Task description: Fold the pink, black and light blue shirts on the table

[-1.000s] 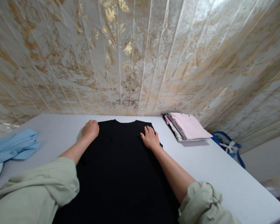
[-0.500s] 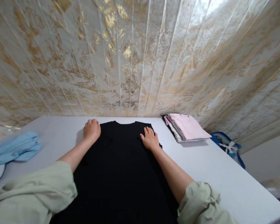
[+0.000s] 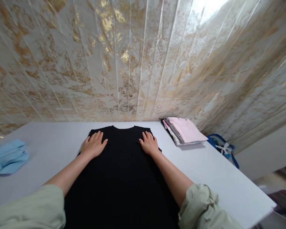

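Observation:
A black shirt point(image 3: 124, 171) lies spread on the white table, its neckline toward the curtain and its lower part running out of view at the bottom. My left hand point(image 3: 93, 145) rests flat on the shirt's upper left, fingers spread. On the upper right of the shirt lies my right hand point(image 3: 149, 143), palm down with the fingers apart. Neither hand grips the fabric. The shirt's sleeves are not spread outward; the left and right edges run beneath my hands and forearms.
The white table point(image 3: 205, 171) reaches back to a gold-patterned curtain point(image 3: 124, 63). A folded clothes stack point(image 3: 187, 130), pink on top, sits at the back right. Light blue cloth point(image 3: 8, 157) lies crumpled at the left. Past the right edge is a blue-trimmed bag point(image 3: 224, 148).
My left hand has gone from closed fingers at the shirt's left shoulder edge to lying flat on the shirt. My right hand stays on the shirt. The view has shifted slightly right.

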Available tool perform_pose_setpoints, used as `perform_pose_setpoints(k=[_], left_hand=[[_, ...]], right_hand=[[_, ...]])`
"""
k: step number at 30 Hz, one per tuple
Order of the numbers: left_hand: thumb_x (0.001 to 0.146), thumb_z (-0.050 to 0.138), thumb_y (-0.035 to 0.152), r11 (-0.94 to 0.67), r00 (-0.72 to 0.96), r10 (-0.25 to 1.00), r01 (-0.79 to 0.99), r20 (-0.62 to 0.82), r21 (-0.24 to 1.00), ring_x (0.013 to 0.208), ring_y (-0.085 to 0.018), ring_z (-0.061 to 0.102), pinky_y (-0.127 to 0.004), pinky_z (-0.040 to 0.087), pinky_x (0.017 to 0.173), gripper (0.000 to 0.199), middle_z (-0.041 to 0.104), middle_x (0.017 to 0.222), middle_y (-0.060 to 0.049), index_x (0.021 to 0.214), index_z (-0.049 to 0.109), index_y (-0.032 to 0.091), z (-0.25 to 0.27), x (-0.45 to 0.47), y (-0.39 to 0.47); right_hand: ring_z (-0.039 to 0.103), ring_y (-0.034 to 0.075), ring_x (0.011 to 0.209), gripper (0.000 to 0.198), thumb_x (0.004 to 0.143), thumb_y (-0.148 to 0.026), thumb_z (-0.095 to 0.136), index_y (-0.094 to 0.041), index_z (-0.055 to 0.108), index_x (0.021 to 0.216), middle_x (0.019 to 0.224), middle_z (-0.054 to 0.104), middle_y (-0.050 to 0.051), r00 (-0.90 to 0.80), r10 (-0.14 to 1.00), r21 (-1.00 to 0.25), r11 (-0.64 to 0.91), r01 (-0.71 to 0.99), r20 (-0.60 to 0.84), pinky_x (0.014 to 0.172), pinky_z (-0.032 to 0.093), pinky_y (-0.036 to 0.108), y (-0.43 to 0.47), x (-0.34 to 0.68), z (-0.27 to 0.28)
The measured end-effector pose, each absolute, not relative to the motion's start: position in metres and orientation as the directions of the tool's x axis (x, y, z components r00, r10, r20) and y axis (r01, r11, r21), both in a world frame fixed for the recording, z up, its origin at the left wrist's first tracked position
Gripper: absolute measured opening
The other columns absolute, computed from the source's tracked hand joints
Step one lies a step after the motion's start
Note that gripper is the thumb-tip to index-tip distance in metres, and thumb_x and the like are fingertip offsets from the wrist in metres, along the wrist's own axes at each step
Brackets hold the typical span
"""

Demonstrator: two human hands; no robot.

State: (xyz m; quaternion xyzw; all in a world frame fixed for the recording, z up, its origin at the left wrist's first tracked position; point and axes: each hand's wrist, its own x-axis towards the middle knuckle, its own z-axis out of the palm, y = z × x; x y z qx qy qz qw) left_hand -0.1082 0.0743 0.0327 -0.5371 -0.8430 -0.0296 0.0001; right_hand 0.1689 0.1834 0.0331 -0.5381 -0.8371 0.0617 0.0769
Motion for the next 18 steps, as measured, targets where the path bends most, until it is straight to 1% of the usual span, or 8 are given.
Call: perform_pose_setpoints(k=[5,11,18], left_hand=[[0.092,0.020,0.052,0.461,-0.464,0.885,0.885,0.038,0.065,0.147,-0.023,0.019,-0.042,0.018,0.118,0.071,0.021,0.160,-0.008,0.151,0.028,0.012,0.035,-0.109,0.081],[0.092,0.022,0.051,0.466,-0.470,0.881,0.881,0.054,0.076,0.146,-0.024,0.021,-0.044,0.020,0.117,0.069,0.023,0.159,-0.010,0.150,0.031,0.014,0.039,-0.108,0.084],[0.093,0.018,0.053,0.496,-0.497,0.868,0.866,0.003,0.067,0.147,-0.025,0.018,-0.047,0.019,0.117,0.070,0.018,0.160,-0.011,0.152,0.026,0.015,0.045,-0.111,0.092]], right_hand=[[0.016,0.022,0.146,0.063,0.098,-0.054,0.028,-0.022,0.028,0.152,0.159,0.022,0.006,-0.468,0.883,-0.182,0.466,0.866,0.031,0.115,0.015,0.046,0.178,0.178,0.041],[0.017,0.021,0.146,0.071,0.095,-0.059,0.034,-0.020,0.023,0.153,0.159,0.022,0.008,-0.582,0.812,-0.139,0.582,0.801,0.045,0.117,0.012,0.043,0.167,0.189,0.040],[0.018,0.021,0.146,0.066,0.097,-0.055,0.032,-0.020,0.024,0.153,0.159,0.023,0.007,-0.579,0.813,-0.126,0.581,0.804,0.055,0.117,0.012,0.041,0.173,0.187,0.035]])
